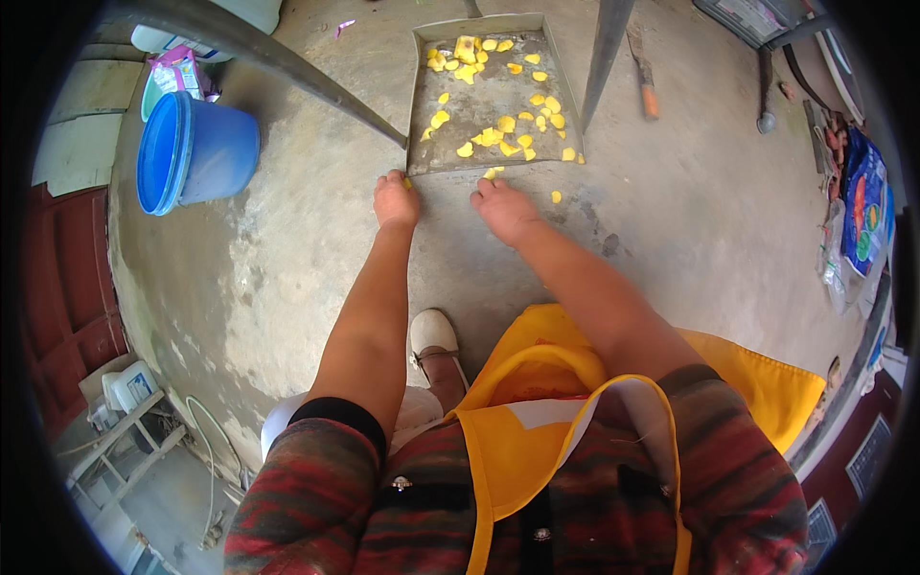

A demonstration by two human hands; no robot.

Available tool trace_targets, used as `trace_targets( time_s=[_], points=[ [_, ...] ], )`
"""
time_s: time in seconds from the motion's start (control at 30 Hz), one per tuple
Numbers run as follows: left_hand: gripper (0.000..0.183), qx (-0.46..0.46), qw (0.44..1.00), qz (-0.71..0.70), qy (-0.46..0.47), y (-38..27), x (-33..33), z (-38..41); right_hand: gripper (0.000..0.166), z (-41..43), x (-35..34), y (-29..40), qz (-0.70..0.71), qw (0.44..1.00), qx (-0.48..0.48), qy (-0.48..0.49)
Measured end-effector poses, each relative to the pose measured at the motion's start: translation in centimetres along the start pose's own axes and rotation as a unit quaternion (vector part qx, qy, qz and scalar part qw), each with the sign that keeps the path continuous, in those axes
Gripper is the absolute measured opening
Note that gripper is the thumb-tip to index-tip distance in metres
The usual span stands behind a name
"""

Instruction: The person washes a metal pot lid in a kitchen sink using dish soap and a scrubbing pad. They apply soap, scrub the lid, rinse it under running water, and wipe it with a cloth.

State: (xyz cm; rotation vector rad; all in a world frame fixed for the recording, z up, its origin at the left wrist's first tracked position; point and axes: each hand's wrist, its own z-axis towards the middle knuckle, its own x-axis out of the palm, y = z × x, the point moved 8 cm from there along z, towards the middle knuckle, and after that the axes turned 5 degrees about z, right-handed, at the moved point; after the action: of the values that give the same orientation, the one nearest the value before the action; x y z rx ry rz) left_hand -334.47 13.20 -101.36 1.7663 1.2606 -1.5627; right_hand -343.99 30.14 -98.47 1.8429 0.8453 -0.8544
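Note:
A shallow rectangular tray (415, 86) lies on the concrete floor, with many thin yellow pieces (506, 124) scattered in it and a thicker yellow chunk (466, 47) near its far end. At the tray's near left corner is my left hand (397, 200), its fingers curled around a small yellow piece. My right hand (503, 207) is just outside the near edge, its fingertips at yellow pieces (493, 173); whether it grips them is hard to tell. One more yellow piece (556, 196) lies on the floor to its right.
Metal legs (607, 57) stand close on both sides of the tray. A blue bucket (223, 151) lies on its side at the left. Right of the tray is a long blade with an orange handle (650, 102). Plastic bags (862, 208) are at the far right.

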Motion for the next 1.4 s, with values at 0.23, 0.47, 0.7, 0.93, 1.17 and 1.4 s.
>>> trace_targets(
  time_s=[0.23,0.47,0.7,0.93,1.17,1.4],
  points=[
    [0.021,-0.023,0.999,0.006,0.037,0.7,0.9,0.5,0.022,0.4,0.8,-0.1,-0.027,1.0,-0.001,-0.014],
    [0.017,-0.015,0.996,0.059,0.064,0.3,0.7,-0.1,0.019,0.4,0.7,-1.3,-0.037,0.997,0.033,-0.05],
    [0.013,0.054,0.986,-0.014,0.158,-4.7,0.0,-2.0,0.019,-0.3,0.1,-1.1,-0.013,0.996,0.029,-0.08],
    [0.011,-0.047,0.679,-0.714,0.165,-12.9,-4.1,-0.8,0.019,-0.1,0.6,-1.5,-0.069,0.996,0.044,-0.044],
    [0.014,-0.025,0.889,-0.361,0.281,-9.6,1.8,-3.7,0.021,-1.3,0.5,-2.6,-0.049,0.997,0.047,-0.044],
    [0.026,0.229,0.956,-0.113,0.144,-11.1,1.8,-5.8,0.02,-1.9,0.5,-3.2,-0.034,0.998,0.055,-0.021]
  ],
)
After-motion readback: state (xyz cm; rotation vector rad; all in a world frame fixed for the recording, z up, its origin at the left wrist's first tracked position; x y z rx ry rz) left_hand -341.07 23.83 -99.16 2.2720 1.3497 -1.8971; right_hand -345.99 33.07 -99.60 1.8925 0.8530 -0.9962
